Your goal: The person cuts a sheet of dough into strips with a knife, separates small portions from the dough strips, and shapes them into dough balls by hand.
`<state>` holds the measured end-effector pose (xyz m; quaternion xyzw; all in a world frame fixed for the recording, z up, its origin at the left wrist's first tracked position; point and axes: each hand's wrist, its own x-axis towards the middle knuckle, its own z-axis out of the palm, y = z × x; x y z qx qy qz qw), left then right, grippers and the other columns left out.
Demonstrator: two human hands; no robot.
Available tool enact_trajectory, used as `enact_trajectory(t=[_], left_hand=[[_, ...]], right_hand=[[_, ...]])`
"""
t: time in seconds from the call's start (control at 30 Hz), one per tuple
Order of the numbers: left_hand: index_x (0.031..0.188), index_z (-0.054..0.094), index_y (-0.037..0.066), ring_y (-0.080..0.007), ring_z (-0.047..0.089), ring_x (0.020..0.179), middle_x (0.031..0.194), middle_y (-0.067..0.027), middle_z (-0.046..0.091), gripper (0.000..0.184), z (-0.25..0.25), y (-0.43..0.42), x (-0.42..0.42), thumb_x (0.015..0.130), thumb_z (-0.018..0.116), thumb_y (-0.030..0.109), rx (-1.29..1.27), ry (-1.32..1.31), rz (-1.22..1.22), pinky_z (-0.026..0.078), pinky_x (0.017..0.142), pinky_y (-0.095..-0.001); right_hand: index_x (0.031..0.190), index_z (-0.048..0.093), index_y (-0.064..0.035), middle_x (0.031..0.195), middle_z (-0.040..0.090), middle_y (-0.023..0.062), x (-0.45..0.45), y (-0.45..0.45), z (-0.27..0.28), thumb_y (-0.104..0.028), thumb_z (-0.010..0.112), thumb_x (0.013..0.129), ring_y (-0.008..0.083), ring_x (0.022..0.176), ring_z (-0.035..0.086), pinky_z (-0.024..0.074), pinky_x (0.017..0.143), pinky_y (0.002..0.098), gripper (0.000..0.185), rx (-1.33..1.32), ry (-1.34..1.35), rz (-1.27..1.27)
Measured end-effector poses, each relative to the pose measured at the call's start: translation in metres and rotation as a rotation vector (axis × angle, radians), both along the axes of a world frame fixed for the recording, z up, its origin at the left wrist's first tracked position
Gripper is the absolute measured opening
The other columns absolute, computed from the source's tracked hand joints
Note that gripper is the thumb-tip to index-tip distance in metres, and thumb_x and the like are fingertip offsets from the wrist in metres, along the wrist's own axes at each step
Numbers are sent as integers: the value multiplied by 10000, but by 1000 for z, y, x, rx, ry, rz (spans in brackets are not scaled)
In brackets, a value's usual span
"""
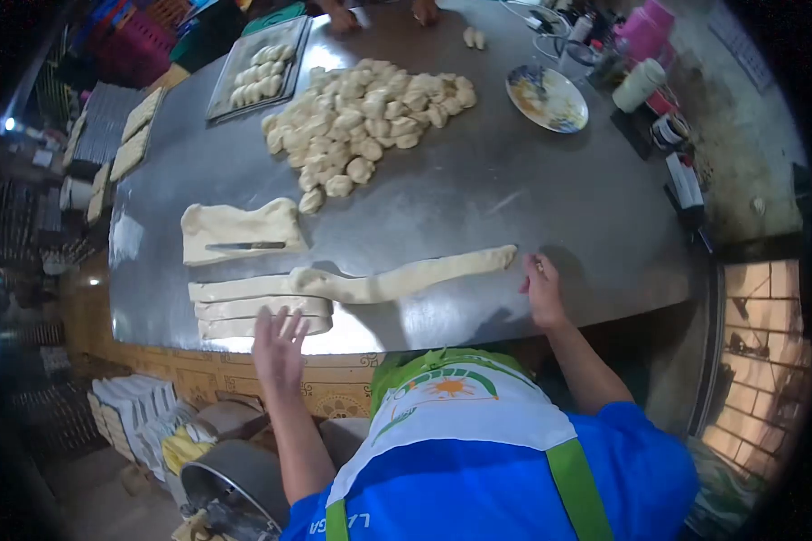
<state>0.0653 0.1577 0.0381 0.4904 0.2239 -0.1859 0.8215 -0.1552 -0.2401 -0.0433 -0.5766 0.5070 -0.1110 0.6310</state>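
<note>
A long dough rope point(406, 280) lies across the metal table, its left part resting against a stack of cut dough strips point(244, 309). My left hand point(280, 344) is open, fingers spread, over the front right end of these strips; whether it touches them I cannot tell. Just past the rope's right tip is my right hand point(542, 287), with loosely bent fingers apart and nothing visible in them. Behind the strips sits a thick dough slab point(244, 223), and a knife point(245, 245) lies flat on it.
A heap of small dough pieces point(361, 117) covers the table's far middle. Beside it are a tray point(216, 104) with shaped dough and a plate point(568, 97) with food residue. Another person's hands point(343, 18) show at the far edge. Bottles and a pink jug point(648, 27) crowd the right corner.
</note>
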Motion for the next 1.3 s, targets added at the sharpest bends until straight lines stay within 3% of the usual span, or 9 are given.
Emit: enact_trajectory(t=[0.1,0.13,0.33,0.43,0.6,0.83,0.93,1.0,1.3], left_hand=[[1411,407,-7,-286,547,1205,1376,-186,459,552,17,-48,-32,925,644,104,711,-599,-753,482,1014,-397],[1343,501,-13,-226,583,1153,1345,-153,508,480,30,-74,-38,902,670,74,261,-178,-471,500,971,-353],[1286,584,-7,-291,589,1193,1303,-177,610,581,49,-140,-47,822,780,283,875,-714,-1166,484,960,-351],[1209,620,7,-392,558,1189,1268,-227,603,532,20,-154,-51,769,798,249,1047,-1256,-1065,485,925,-436],[1108,606,2,-338,622,1074,1104,-184,644,358,12,-175,-48,789,728,107,509,-1169,-1076,499,872,-415],[1328,473,59,-326,592,1043,1127,-194,597,561,-1,-137,-42,799,660,47,47,-1212,-1107,481,894,-407],[1397,384,66,-371,549,1142,1178,-215,569,638,23,-121,-17,820,656,62,188,-899,-1052,445,965,-428],[1373,409,57,-396,546,1130,1163,-218,574,612,16,-126,-2,818,664,72,239,-1064,-810,439,974,-443],[1248,555,61,-445,563,928,991,-204,590,499,9,-132,41,770,699,92,442,-1480,-812,478,812,-486]], right_hand=[[1201,585,-41,863,622,74,-23,-26,-47,-274,665,924,220,816,612,514,774,355,371,-483,-14,285],[1201,585,-41,863,622,74,-17,-26,-56,-274,665,924,220,816,612,514,774,355,371,-483,-22,282],[1069,611,-26,844,591,135,47,-15,-44,-193,752,808,299,813,607,497,710,394,341,-614,1,531],[1063,576,-23,992,605,168,62,17,43,-131,676,849,351,814,617,505,761,415,260,-795,-172,849],[983,579,-27,946,612,160,98,110,135,-102,685,835,336,795,616,495,718,373,197,-684,-900,469],[1002,607,-43,893,649,98,117,127,134,-36,655,833,199,816,621,506,717,340,175,-625,-819,682],[1086,619,-39,950,641,120,150,125,134,-55,656,848,234,843,626,510,745,343,241,-48,-739,653],[1193,606,-25,1031,621,144,172,132,177,-84,675,845,284,917,619,505,815,373,359,-1036,-716,740],[1280,544,16,1139,607,169,152,120,148,-186,734,831,329,991,613,494,872,388,528,-1181,-561,853]])
